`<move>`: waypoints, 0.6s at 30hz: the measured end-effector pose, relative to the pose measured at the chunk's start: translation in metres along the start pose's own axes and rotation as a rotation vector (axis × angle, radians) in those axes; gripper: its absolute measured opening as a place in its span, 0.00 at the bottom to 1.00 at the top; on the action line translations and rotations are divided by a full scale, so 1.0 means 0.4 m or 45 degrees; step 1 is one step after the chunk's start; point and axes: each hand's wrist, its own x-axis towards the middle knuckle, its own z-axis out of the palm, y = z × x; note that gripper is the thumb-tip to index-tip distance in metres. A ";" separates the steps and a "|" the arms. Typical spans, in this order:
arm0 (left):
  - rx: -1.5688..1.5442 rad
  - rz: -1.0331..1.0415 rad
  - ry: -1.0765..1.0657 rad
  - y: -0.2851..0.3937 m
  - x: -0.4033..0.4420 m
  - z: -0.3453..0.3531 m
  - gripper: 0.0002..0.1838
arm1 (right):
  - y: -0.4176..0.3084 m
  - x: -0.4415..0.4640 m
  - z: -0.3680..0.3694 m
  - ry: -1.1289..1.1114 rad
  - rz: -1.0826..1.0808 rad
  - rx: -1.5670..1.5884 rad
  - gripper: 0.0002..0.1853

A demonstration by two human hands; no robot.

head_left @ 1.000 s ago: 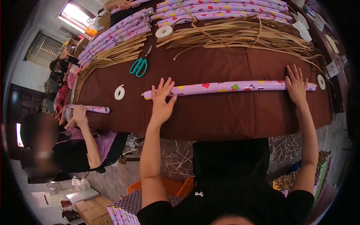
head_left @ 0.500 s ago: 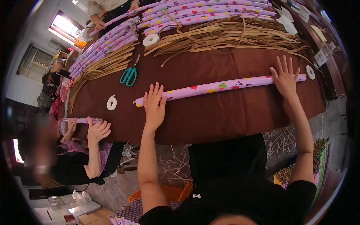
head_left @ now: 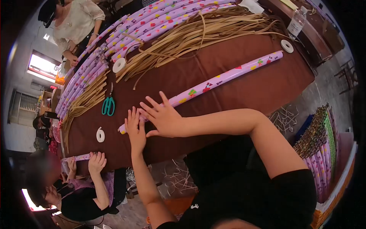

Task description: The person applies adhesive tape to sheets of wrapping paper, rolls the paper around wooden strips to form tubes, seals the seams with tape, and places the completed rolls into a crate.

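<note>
A long lilac tube point(head_left: 225, 79) of gift-wrap paper with a coloured print lies slantwise on the brown tablecloth point(head_left: 259, 91). Near its left end, my left hand point(head_left: 136, 131) rests on it with fingers stretched out. Close beside, my right hand point(head_left: 164, 119) spreads its fingers over the tube, the arm reaching across from the right. Neither hand grips it, and they cover part of the left end. White tape rolls lie on the cloth: one point(head_left: 100, 140) left of my hands, another point(head_left: 290, 49) past the tube's right end. Teal-handled scissors point(head_left: 108, 100) lie above the left one.
Brown flat strips point(head_left: 183, 45) and several lilac tubes point(head_left: 152, 23) are piled along the far side. A bottle point(head_left: 296, 26) stands at the far right. A co-worker's hand point(head_left: 97, 162) holds a tube at left; another person point(head_left: 76, 30) stands beyond. Bundled tubes point(head_left: 320, 168) stand lower right.
My right hand has moved from the tube's right end to its left end, beside my left hand. The view has turned, so the tube appears more slanted.
</note>
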 end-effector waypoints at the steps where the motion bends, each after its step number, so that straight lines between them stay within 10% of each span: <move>1: 0.024 -0.016 -0.024 0.001 0.002 -0.002 0.23 | 0.025 -0.028 -0.007 0.002 0.009 -0.068 0.48; 18: 0.030 -0.023 -0.070 -0.003 0.018 -0.011 0.23 | 0.715 -0.696 -0.498 -0.098 0.968 -1.022 0.45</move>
